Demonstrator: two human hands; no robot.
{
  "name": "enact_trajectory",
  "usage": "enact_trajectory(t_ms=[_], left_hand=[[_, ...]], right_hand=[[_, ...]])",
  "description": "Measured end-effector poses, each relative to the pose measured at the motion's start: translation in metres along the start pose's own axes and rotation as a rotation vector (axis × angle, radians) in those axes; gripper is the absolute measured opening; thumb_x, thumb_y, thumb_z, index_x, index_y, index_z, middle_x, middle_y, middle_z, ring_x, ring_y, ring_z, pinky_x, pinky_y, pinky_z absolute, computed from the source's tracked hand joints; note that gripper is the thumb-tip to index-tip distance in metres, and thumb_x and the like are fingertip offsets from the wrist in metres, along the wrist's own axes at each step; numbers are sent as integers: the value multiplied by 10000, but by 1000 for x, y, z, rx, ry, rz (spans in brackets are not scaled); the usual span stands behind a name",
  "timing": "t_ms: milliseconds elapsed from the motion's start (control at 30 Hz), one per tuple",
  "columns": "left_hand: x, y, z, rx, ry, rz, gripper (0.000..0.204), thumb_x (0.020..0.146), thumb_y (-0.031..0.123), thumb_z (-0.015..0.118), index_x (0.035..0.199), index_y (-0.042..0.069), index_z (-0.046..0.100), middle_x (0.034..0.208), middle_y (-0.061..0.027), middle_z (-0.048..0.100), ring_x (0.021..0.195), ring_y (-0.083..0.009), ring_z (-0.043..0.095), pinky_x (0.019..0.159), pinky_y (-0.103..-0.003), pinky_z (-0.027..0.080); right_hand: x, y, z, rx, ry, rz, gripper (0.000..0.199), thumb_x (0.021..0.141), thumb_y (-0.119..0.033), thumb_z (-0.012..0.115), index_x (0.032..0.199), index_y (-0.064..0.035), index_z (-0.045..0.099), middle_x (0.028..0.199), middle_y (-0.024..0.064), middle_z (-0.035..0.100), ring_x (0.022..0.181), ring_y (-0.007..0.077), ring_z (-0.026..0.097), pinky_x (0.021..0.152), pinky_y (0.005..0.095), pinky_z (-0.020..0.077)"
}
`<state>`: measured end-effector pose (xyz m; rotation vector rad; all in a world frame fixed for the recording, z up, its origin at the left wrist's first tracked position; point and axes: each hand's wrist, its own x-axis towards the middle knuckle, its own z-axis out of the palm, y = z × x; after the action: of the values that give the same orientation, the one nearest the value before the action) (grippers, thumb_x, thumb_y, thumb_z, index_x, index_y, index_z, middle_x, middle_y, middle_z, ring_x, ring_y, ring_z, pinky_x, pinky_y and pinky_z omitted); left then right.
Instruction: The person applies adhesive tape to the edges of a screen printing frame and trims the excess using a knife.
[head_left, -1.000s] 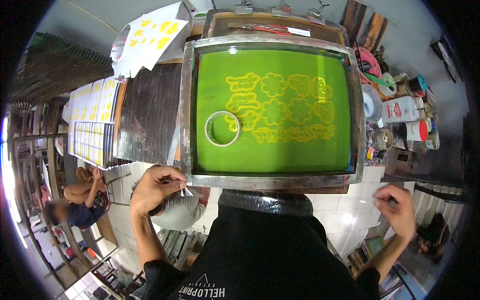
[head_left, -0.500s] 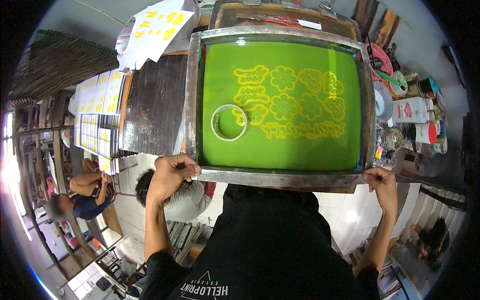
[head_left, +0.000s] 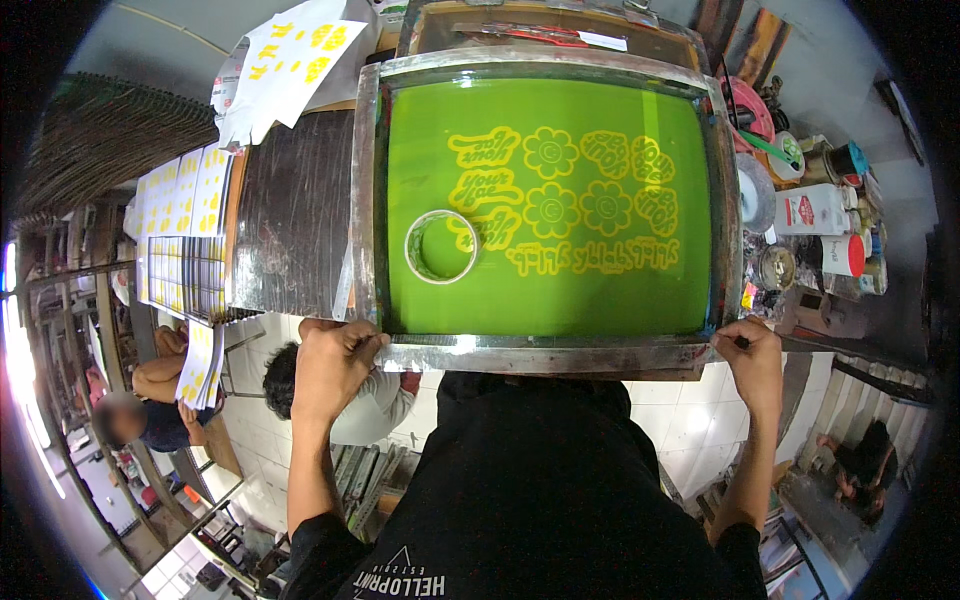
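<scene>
A silk-screen printing frame (head_left: pixel 540 357) with a metal-edged border lies in front of me. Its green mesh (head_left: pixel 600 310) carries yellowish outlines of flowers, rounded shapes and lettering. Pinching the near left corner of the border is my left hand (head_left: pixel 335 368), thumb and fingers closed. My right hand (head_left: pixel 752 362) grips the near right corner the same way. On the mesh, left of middle, rests a roll of tape (head_left: pixel 409 250), lying flat.
Left of the frame is a dark tabletop (head_left: pixel 290 220), then racked sheets with yellow prints (head_left: pixel 185 200). Bottles and tubs (head_left: pixel 808 210) crowd the right. Printed paper (head_left: pixel 295 60) lies at the back left. A person in a light shirt (head_left: pixel 375 408) is close by, lower left.
The whole view has shifted slightly, and the frame sits a little further left in it. Both hands keep their corners. At far left, another person's printed sheets have come lower, away from the rack.
</scene>
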<state>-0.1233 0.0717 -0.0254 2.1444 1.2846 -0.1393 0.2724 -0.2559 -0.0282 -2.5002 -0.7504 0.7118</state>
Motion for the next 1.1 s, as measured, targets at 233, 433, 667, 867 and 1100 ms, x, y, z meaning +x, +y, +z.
enact_trajectory(t_ms=[233, 433, 667, 867, 1100], left_hand=[[2, 7, 7, 178, 111, 210, 109, 878, 198, 743, 863, 94, 770, 783, -114, 733, 711, -315, 677, 873, -405, 409], [10, 4, 12, 308, 82, 240, 96, 859, 214, 746, 872, 121, 768, 837, -79, 702, 731, -310, 683, 811, -445, 401], [17, 0, 21, 337, 96, 244, 78, 841, 212, 750, 877, 148, 776, 824, -50, 676, 738, -293, 686, 790, -466, 393], [19, -1, 28, 382, 138, 240, 69, 833, 224, 758, 853, 159, 769, 828, -27, 681, 716, -276, 686, 781, -467, 391], [21, 5, 30, 463, 140, 246, 74, 812, 201, 763, 849, 136, 763, 816, -83, 663, 720, -311, 684, 738, -466, 471]], right_hand=[[4, -7, 12, -160, 81, -34, 74, 780, -18, 739, 845, 20, 738, 810, 175, 651, 765, 331, 655, 728, 414, 508], [14, -15, 19, -391, 56, -52, 69, 778, -86, 759, 823, -33, 762, 872, 175, 675, 825, 389, 675, 771, 475, 529], [19, -3, 30, -470, 70, -68, 56, 785, -128, 772, 811, -78, 775, 931, 152, 685, 845, 390, 685, 775, 487, 539], [21, -1, 34, -509, 64, -35, 73, 788, -153, 781, 836, -99, 779, 952, 132, 673, 853, 381, 693, 786, 476, 551], [21, -4, 39, -583, 82, 0, 87, 802, -191, 790, 851, -119, 787, 971, 110, 680, 851, 363, 707, 780, 479, 566]])
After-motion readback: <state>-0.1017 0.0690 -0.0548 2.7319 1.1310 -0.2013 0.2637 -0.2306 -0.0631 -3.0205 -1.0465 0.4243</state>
